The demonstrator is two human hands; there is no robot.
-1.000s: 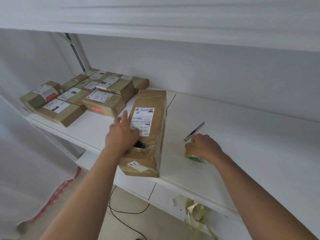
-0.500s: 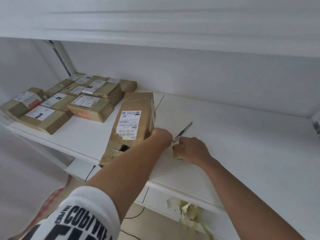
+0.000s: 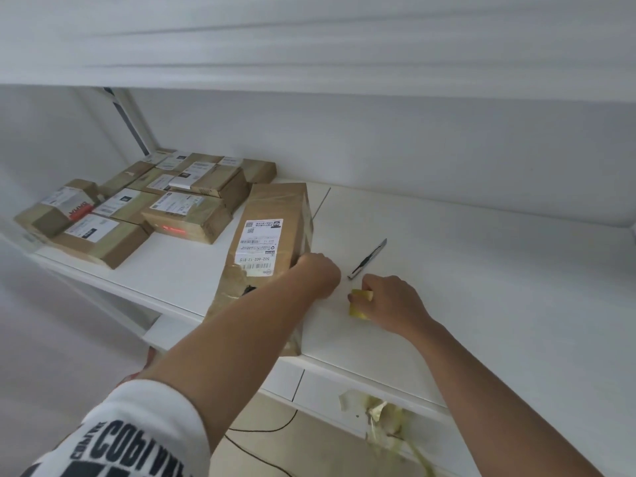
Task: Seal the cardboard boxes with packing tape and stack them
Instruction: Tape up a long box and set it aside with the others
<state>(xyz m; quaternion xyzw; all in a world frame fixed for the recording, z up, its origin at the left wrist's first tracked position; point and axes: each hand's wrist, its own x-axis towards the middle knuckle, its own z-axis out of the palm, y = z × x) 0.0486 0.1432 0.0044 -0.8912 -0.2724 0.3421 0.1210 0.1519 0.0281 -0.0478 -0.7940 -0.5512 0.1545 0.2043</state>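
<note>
A long brown cardboard box (image 3: 272, 215) with a white shipping label lies on the white shelf (image 3: 481, 287), its near end torn and overhanging the front edge. My left forearm crosses over it. My left hand (image 3: 320, 275) sits at the box's right edge with fingers curled; what they hold is hidden behind the hand. Just to the right, my right hand (image 3: 389, 299) grips a yellow roll of packing tape (image 3: 358, 304) that rests on the shelf. Several sealed boxes (image 3: 144, 208) lie side by side at the back left.
A utility knife (image 3: 367, 259) lies on the shelf just beyond my hands. Crumpled tape scraps (image 3: 382, 418) hang from the shelf's front edge. A black cable (image 3: 265, 431) runs over the floor below. An upper shelf (image 3: 309, 46) hangs overhead.
My left hand left the top of the long box and crossed to its right edge, close to my right hand. My right hand kept hold of the tape roll.
</note>
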